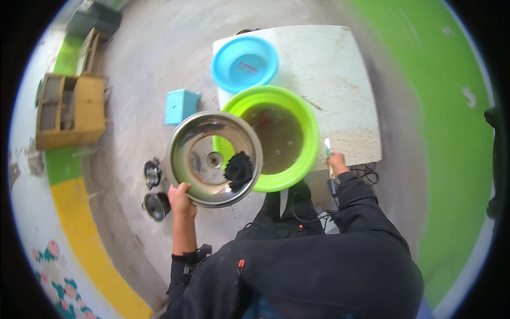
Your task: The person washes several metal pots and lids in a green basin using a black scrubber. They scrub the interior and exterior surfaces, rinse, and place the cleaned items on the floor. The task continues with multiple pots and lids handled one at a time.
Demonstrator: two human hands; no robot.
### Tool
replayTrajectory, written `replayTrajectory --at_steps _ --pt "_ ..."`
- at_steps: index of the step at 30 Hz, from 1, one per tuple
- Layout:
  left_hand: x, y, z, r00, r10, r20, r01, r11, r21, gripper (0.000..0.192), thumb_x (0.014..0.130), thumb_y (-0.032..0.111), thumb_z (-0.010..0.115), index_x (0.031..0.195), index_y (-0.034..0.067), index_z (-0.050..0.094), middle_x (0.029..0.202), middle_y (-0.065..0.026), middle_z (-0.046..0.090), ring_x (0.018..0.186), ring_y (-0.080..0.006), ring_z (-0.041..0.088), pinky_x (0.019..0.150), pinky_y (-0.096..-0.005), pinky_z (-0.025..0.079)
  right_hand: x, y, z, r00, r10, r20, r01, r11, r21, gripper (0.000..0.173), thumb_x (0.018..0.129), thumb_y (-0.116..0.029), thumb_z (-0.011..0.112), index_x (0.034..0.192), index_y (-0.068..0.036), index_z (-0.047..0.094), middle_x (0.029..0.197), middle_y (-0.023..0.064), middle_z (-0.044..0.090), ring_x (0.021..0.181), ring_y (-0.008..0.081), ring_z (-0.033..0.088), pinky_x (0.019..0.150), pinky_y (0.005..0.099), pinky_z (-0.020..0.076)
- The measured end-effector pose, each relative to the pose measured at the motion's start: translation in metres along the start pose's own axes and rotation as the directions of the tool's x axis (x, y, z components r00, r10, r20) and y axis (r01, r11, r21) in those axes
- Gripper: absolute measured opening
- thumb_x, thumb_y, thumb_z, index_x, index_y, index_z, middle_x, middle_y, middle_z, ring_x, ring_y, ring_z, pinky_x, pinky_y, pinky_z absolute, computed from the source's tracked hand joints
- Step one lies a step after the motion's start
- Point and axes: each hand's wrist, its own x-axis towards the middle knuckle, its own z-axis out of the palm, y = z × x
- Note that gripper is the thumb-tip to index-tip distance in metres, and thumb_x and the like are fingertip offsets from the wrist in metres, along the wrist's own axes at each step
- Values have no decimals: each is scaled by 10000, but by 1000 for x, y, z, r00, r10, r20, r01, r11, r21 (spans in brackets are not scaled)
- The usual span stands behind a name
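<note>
My left hand [182, 199] grips the near left rim of a round stainless steel basin [215, 119]. Inside the basin, towards its right side, lies a black bunched cloth or scrubber [239, 171]; which of the two I cannot tell. The basin overlaps the left edge of a lime green plastic tub [309, 131] that holds murky water with a reddish thing in it. At the right of the tub, by the table's near edge, my right hand [338, 162] is closed around a slim tool with a pale tip [327, 146], perhaps a knife or brush.
A blue plastic basin [245, 67] stands beyond the tub on the pale table [330, 71]. On the floor at the left are a light blue stool [181, 107] and two metal pots [152, 172], [156, 206]. A wooden cabinet [89, 107] stands farther left. Cables [368, 174] hang near the table's right corner.
</note>
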Motion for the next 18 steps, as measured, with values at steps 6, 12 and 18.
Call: replayTrajectory --at_steps 6,12,18 --pt "-9 6 6 996 -54 -65 53 998 -19 372 826 -57 555 1192 -59 620 1026 -121 689 885 -247 696 772 -370 564 -28 -167 -79 897 156 -414 -138 988 74 323 994 -140 585 1270 -19 699 1184 202 743 1048 357 724 921 445 555" --pt "-27 24 37 999 33 -37 -35 999 -30 411 791 -94 523 1185 -66 639 1074 -164 738 922 -251 721 861 -359 579 -202 -394 -129 396 -871 -290 910 414 0 198 996 -116 646 1170 -42 705 1045 164 743 923 320 723 834 399 577" --pt "-47 35 61 965 261 28 -259 964 -67 406 823 -87 531 1208 -32 649 1074 -80 729 911 -142 675 837 -277 537 -304 -455 -78 301 -877 376 944 216 -251 330 847 -328 799 984 -69 645 934 155 644 822 366 674 714 480 566"
